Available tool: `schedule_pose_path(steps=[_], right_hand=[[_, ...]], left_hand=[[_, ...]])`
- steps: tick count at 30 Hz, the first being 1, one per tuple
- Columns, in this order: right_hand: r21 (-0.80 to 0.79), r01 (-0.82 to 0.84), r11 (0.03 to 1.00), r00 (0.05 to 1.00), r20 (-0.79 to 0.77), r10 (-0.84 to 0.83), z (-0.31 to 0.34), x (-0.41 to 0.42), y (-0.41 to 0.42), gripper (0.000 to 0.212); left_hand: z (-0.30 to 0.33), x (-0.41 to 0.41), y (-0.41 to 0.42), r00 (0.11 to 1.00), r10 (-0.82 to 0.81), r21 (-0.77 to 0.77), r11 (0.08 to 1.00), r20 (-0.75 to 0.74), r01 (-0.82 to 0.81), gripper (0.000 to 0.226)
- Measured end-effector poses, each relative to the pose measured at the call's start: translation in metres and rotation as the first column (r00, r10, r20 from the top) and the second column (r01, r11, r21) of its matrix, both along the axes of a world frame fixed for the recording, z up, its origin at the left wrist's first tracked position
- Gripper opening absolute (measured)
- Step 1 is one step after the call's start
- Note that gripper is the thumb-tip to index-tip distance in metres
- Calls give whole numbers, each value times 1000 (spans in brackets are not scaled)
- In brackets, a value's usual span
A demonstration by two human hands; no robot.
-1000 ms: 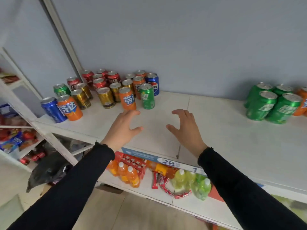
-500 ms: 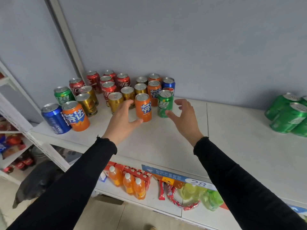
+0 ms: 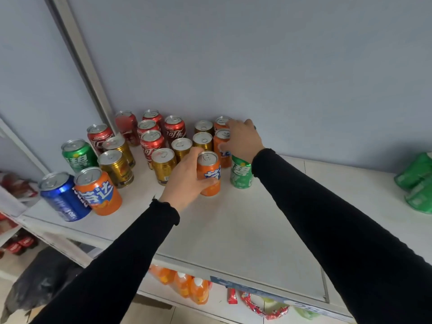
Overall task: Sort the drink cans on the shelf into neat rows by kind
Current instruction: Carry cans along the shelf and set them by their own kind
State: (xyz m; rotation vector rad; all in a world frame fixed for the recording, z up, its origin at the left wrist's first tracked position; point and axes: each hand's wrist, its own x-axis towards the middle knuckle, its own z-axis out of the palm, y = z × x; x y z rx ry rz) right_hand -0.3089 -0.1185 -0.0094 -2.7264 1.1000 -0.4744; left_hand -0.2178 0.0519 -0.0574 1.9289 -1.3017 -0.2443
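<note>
Your left hand (image 3: pixel 187 181) is wrapping around the front orange can (image 3: pixel 208 173) at the centre of the frame, thumb curling across its lower front and fingers reaching behind it, while the can is standing upright on the white shelf (image 3: pixel 245 230). Your right hand (image 3: pixel 243 141) is reaching further back, just right of centre, fingers bending down over the cans at the rear by the wall; it is covering whatever sits there, so I cannot tell whether it is gripping anything. Just under that wrist a green can (image 3: pixel 241 175) is standing beside the orange one you are holding. Behind them, two more orange cans (image 3: pixel 222 146) are lining up toward the wall, with gold cans (image 3: pixel 163 166) clustering just to their left and red cans (image 3: pixel 152 143) grouping further left and back. Toward the lower left of the frame a blue can (image 3: pixel 62 196) and another orange can (image 3: pixel 97 191) are sitting side by side near the shelf edge, with a second green can (image 3: pixel 78 155) behind them. At the right edge, more green cans (image 3: pixel 418 183) are sitting blurred, well apart from the main cluster. Orange bottles (image 3: pixel 187 285) are showing on the lower shelf at the bottom centre.
</note>
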Motion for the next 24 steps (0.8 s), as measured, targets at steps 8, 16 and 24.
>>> schedule_pose_path(steps=[8,16,24], right_hand=[[-222,123,967,959,-225,-174,-2,27,2,71],[113,216,970,972,65,-224,20,6,18,68],[350,174,920,692,621,-367,64,-97,57,57]], left_hand=[[-2,17,-1,997,-82,54,995,-11,82,77],[-1,29,-2,979,-183,9,983,-84,185,62],[18,-1,-7,943,-313,-63,949,-115,308,65]])
